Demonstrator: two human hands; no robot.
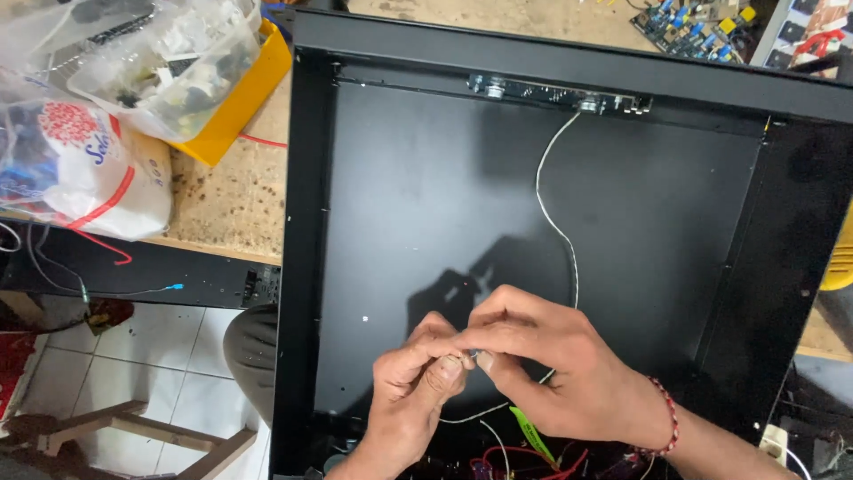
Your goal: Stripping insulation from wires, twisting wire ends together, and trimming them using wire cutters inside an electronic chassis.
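Observation:
A large black metal chassis (426,196) lies open on the workbench. A thin white wire (553,222) runs from a connector strip (560,95) on its far wall down to my hands. My left hand (413,382) and my right hand (542,364) meet over the chassis's near part, fingertips pinched together on the wire's end and a small metal piece too small to make out. My right wrist wears a red beaded bracelet (668,418).
A yellow bin (244,98) with plastic bags of small parts stands at the back left on the wooden bench (231,196). Circuit boards (693,22) lie at the back right. Red and green wires (533,444) sit at the chassis's near edge. Tiled floor and a wooden frame lie lower left.

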